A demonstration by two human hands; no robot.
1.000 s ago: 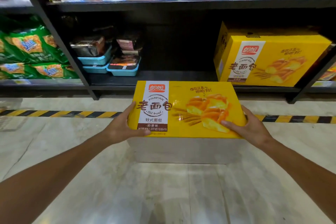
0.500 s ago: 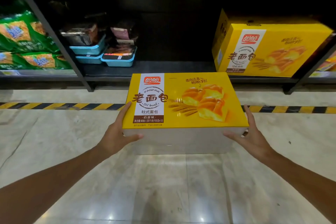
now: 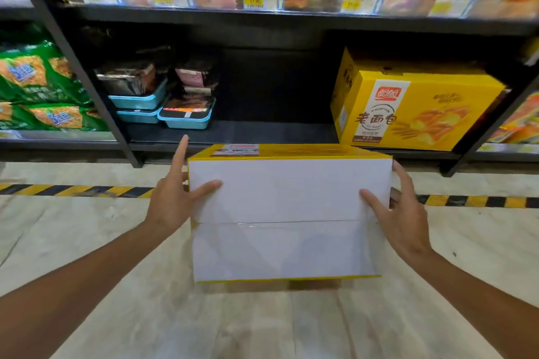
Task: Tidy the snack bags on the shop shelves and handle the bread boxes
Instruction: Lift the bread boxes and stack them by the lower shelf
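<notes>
Spanning the gap between both hands, the bread box (image 3: 288,213) sits clamped in left (image 3: 172,201) and right (image 3: 399,216) grip.

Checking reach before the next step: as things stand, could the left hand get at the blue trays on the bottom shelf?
Probably not right now. The left hand is gripping the held bread box together with the right hand. The path to the blue trays looks open, but the hand isn't free.

You face black metal shelving (image 3: 262,137) on a pale marble floor (image 3: 145,315), black-and-yellow hazard tape (image 3: 73,191) running along its base.
</notes>
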